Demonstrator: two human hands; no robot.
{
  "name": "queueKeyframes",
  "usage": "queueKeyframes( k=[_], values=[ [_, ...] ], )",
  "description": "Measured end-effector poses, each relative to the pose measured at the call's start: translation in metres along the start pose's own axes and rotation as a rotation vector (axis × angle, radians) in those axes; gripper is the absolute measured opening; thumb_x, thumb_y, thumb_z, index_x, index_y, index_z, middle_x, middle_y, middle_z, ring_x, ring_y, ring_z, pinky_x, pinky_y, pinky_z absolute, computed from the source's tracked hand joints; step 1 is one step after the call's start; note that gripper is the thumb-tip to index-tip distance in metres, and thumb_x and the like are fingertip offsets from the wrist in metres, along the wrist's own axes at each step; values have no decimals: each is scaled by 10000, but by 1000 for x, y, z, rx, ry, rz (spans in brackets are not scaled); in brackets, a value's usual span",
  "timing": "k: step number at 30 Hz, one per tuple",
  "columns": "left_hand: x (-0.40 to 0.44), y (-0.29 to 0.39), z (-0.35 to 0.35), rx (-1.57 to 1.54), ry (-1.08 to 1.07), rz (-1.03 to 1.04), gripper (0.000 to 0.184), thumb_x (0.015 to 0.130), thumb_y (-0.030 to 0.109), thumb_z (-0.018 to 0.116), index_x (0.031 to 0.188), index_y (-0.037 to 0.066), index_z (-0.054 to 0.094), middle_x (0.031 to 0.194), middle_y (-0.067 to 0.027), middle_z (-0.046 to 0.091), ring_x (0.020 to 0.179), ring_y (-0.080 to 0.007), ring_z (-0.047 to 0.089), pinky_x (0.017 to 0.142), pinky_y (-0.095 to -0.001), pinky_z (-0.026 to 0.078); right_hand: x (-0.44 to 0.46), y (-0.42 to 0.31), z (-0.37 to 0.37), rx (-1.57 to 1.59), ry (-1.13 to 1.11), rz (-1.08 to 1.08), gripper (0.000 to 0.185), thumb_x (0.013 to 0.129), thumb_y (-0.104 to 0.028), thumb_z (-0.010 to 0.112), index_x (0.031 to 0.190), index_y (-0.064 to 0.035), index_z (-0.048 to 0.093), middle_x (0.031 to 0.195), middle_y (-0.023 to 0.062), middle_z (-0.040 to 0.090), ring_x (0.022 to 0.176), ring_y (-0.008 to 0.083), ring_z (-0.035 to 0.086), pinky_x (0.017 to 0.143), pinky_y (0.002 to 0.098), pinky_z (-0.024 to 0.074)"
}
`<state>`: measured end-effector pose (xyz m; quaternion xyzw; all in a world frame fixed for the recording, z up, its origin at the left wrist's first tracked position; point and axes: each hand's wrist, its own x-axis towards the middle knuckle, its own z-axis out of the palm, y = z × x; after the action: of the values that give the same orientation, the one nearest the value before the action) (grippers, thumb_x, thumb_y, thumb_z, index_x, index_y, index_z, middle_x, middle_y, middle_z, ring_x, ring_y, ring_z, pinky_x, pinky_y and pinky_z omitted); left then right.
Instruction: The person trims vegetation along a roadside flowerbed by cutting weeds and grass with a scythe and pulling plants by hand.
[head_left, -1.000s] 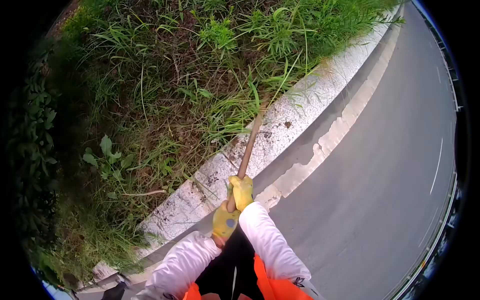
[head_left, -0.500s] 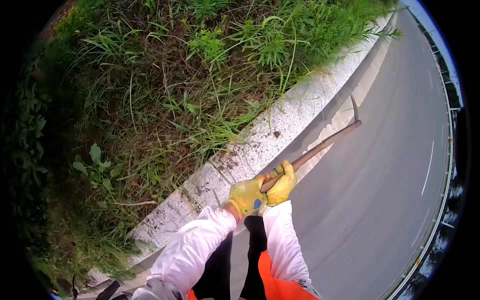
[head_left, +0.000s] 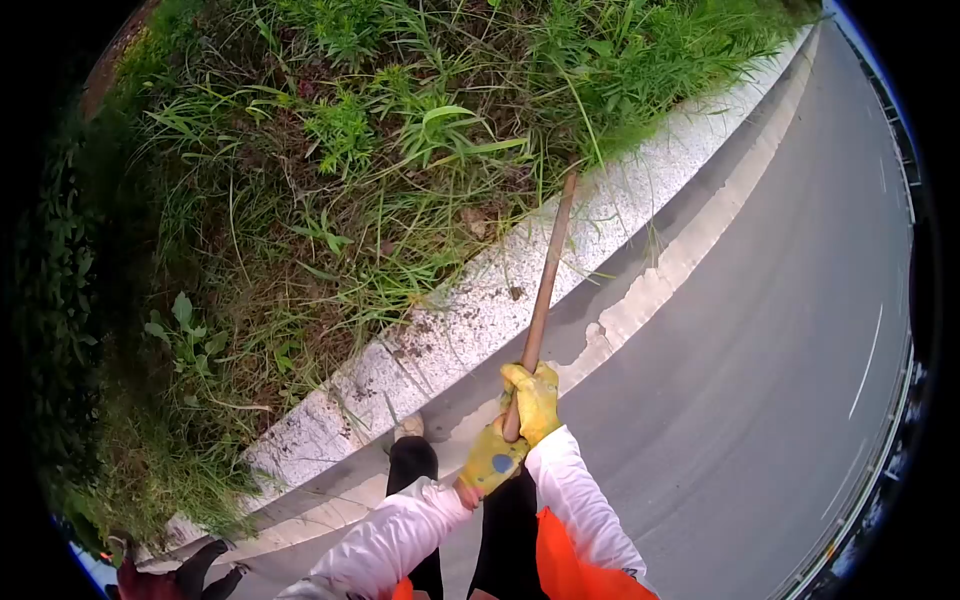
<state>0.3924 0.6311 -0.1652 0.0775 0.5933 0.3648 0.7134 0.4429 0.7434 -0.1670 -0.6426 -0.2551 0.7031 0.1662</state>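
Both my hands, in yellow gloves, are closed round the lower part of a wooden handle [head_left: 550,270]. My left hand [head_left: 493,459] is at its bottom end, and my right hand [head_left: 534,400] grips just above. The handle slants up and to the right across the pale stone curb [head_left: 470,310]. Its far end reaches the grass [head_left: 450,190] at the curb's edge, and the blade there is hidden among the plants.
A grey road [head_left: 740,380] curves along the right, with a pale strip [head_left: 640,305] beside the curb. One of my shoes [head_left: 409,426] is by the curb. At the bottom left, part of another person [head_left: 150,582] in dark clothes shows.
Half a second ago the tool was over the road with its curved blade visible. It has swung left, its far end now in the grass. My foot and the other person have come into view.
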Motion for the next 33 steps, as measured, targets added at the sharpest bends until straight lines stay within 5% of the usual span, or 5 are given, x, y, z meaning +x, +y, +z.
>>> queueKeyframes(
  k=[7,13,16,22,33],
  values=[
    [-44,-50,35,561,-272,263,422,854,203,585,1228,43,475,987,-192,624,907,-383,599,765,-390,490,-75,33,-67,349,251,-27,155,805,-117,618,853,-44,490,592,17,456,404,129,461,386,254,422],
    [55,75,97,1065,-565,363,379,822,243,633,1146,53,584,1002,-142,669,875,-295,647,729,-398,503,-32,-36,-119,826,481,-371,228,888,-263,599,796,-101,467,617,2,429,533,119,454,474,302,416],
    [132,32,37,-383,-684,-30,349,919,141,559,1251,32,556,1118,-42,654,923,-200,643,773,-322,518,18,-63,-76,966,411,-397,269,892,-290,598,765,-124,429,617,2,425,539,137,443,477,306,401],
    [-228,-107,-258,-387,508,-268,67,823,126,632,826,70,595,555,-14,508,396,-125,420,383,-299,325,-105,157,238,-118,-415,116,298,808,-308,693,806,-45,555,636,61,534,569,185,544,518,339,453],
    [-163,-42,-83,-70,280,-32,281,829,114,667,1056,4,543,711,-36,585,511,-98,540,445,-253,416,-114,86,106,97,-177,155,172,815,-111,643,860,-22,503,597,53,520,433,157,516,396,295,432]
  ],
)
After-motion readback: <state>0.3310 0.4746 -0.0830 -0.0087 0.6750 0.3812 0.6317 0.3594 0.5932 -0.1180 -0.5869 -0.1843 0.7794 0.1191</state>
